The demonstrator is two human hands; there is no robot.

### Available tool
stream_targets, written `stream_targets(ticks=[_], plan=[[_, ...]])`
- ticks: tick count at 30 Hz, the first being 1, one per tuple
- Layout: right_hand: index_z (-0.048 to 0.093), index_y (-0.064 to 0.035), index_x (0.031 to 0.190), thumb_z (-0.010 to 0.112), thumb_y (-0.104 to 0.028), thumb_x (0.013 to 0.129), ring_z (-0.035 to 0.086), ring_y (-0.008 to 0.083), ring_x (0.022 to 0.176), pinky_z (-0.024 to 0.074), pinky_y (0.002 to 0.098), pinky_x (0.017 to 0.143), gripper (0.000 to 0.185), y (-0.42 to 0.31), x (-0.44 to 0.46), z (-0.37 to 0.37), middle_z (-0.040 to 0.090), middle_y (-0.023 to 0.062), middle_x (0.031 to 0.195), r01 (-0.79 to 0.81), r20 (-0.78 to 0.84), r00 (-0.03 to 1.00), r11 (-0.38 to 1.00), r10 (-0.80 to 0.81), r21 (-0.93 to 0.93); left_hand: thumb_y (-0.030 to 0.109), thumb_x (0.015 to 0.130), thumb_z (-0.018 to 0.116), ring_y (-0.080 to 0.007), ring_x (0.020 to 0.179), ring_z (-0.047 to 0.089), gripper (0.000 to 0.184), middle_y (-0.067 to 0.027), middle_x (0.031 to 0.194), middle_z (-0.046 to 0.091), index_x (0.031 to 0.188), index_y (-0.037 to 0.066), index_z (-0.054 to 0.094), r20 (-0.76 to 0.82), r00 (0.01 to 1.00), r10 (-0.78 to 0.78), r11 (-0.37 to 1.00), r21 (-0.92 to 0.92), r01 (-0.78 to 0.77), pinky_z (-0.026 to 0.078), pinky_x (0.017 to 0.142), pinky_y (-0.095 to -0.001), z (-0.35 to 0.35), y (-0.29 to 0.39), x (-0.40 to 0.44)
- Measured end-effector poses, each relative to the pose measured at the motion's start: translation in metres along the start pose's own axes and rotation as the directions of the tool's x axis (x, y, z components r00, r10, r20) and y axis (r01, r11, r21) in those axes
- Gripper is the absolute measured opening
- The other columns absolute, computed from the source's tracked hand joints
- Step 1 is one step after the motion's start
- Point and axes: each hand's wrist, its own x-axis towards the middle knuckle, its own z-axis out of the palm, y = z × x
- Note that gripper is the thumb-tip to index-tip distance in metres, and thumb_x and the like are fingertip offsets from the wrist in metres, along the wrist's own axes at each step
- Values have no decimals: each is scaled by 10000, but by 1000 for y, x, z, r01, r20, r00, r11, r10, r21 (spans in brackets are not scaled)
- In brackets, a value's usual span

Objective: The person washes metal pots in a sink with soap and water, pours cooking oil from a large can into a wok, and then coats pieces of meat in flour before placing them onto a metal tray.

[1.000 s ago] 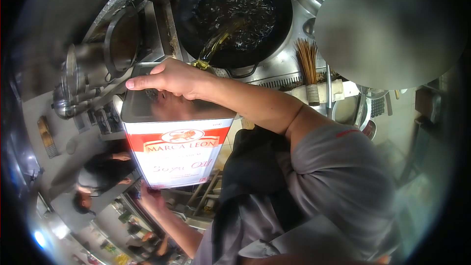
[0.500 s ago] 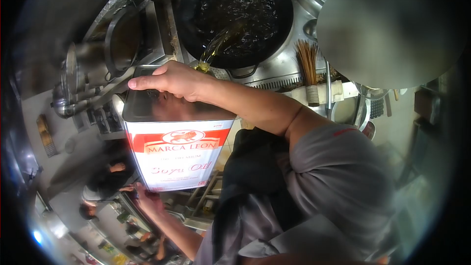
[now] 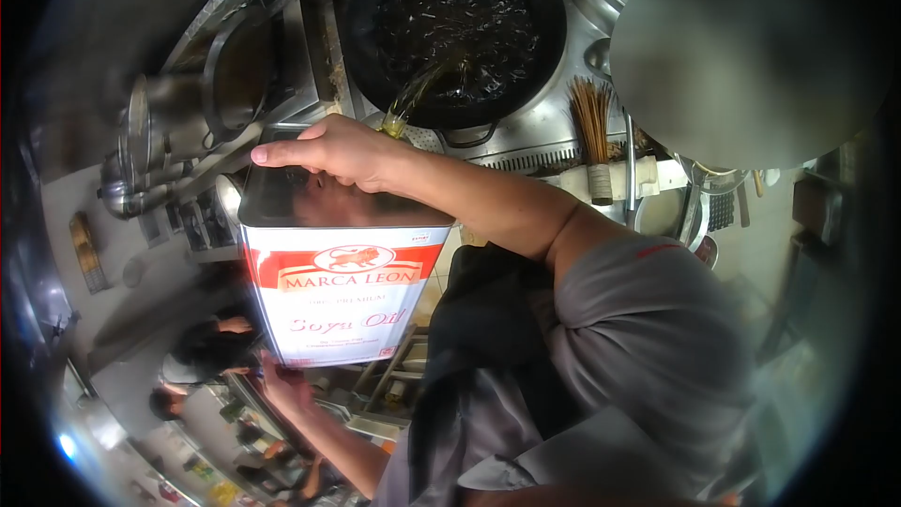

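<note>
A large square soya oil can (image 3: 343, 286) with a red and white label is held tilted in front of me. My right hand (image 3: 333, 152) grips it at the top, the thumb stretched along the edge. At its lower left corner, my left hand (image 3: 284, 387) holds the base, its fingers partly hidden behind the can. A stream of yellow oil (image 3: 404, 103) runs from the can's far top corner into a black wok (image 3: 547, 47). The oil in the wok (image 3: 460, 14) is rippling.
A bamboo brush (image 3: 591, 136) stands beside the steel stove (image 3: 535, 122), right of the wok. A blurred round metal disc (image 3: 751, 56) fills the upper right. Pans and ladles (image 3: 141, 141) are on the left. Other people (image 3: 202, 352) are at the lower left.
Oil keeps pouring, and its surface in the wok looks slightly wider. Both hands keep their hold; the can and the view have shifted only slightly.
</note>
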Motion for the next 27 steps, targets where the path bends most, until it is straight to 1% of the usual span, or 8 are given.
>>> stream_targets(ticks=[6,9,14,16,18,20,22,27], plan=[[456,-110,520,805,-631,725,344,67,428,213,262,402,660,-7,-6,0,390,-32,526,-65,-22,998,997,64,-41,300,951,679,-177,751,658,277,-58,799,680,873,35,657,4,1000,16,1000,-5,-16,522,677,-333,-3,-3,-1],[459,-109,526,801,-638,724,336,62,426,202,265,396,660,-2,-4,3,392,-32,527,11,-23,1000,1000,-10,16,296,948,683,-175,755,658,289,-68,808,685,871,18,664,15,1000,21,999,-29,-21,522,681,-330,-6,-4,1],[462,-109,528,789,-649,728,336,62,424,194,265,392,663,-2,-3,-1,400,-27,524,-20,-16,1000,1000,19,-21,315,949,681,-182,758,660,339,-95,832,700,859,-12,672,29,997,65,998,-12,-65,521,693,-328,-14,-7,8],[463,-109,529,785,-654,729,338,63,422,193,264,392,664,0,-1,-2,404,-25,521,-34,-17,999,999,33,-39,338,953,671,-192,746,661,368,-105,841,708,859,-17,674,61,998,-1,1000,-11,2,523,690,-335,-20,-6,11],[606,-35,613,796,-681,674,381,82,405,244,288,364,676,-1,-1,-3,463,11,539,-25,-7,1000,999,24,-35,294,966,655,-174,755,646,297,-76,835,692,870,13,670,68,997,-34,999,-7,35,506,693,-324,-21,-2,8],[603,-37,611,796,-683,670,370,82,404,234,290,364,677,1,1,-1,457,8,540,-3,-4,1000,1000,3,-17,250,980,638,-155,765,630,230,-47,829,676,880,44,665,74,995,-66,998,-5,66,490,695,-313,-15,-2,4],[600,-39,609,796,-685,667,358,82,403,224,293,364,678,1,1,0,450,6,541,15,-1,1000,1000,-15,4,364,949,674,-196,721,658,375,-87,811,695,836,7,662,25,1000,-3,1000,-13,3,526,674,-338,-9,-3,2],[639,-4,645,792,-690,666,396,95,418,241,290,370,703,4,6,1,485,29,547,32,6,999,999,-32,-4,362,942,683,-186,722,660,355,-78,796,689,828,26,660,17,1000,13,1000,-9,-13,530,668,-329,-13,-6,6]])
